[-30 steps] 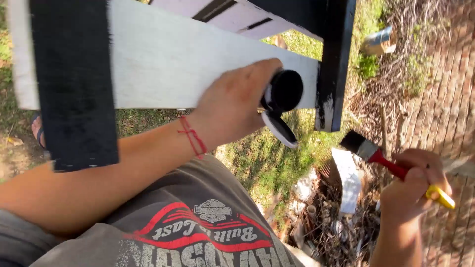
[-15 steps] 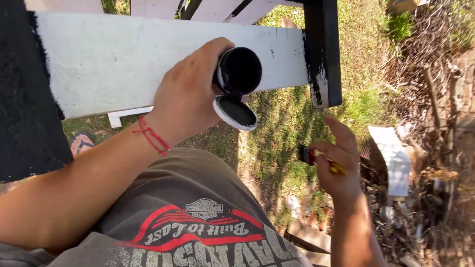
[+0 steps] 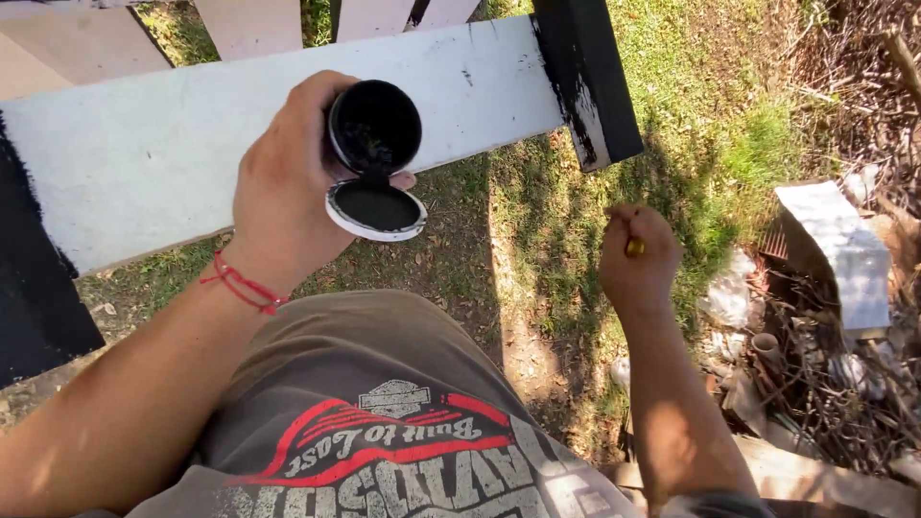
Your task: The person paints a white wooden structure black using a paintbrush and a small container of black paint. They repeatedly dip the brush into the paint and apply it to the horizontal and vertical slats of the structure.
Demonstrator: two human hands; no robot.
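Left hand (image 3: 283,187) closed around small round black paint jar (image 3: 374,127), held in front of long white-painted wooden board (image 3: 173,144); hinged white-rimmed lid (image 3: 376,208) hanging open just below jar mouth, inner face blackened. Thin red string bracelet (image 3: 242,284) worn on left wrist, below board. Right hand (image 3: 638,254) curled into fist to right of board and lower, gripping yellow handle end (image 3: 635,247) of a tool, rest hidden. Black-painted wooden post (image 3: 590,77) crossing board's right end. Grey flat slab (image 3: 837,251) lying farther right of board, among dry twigs.
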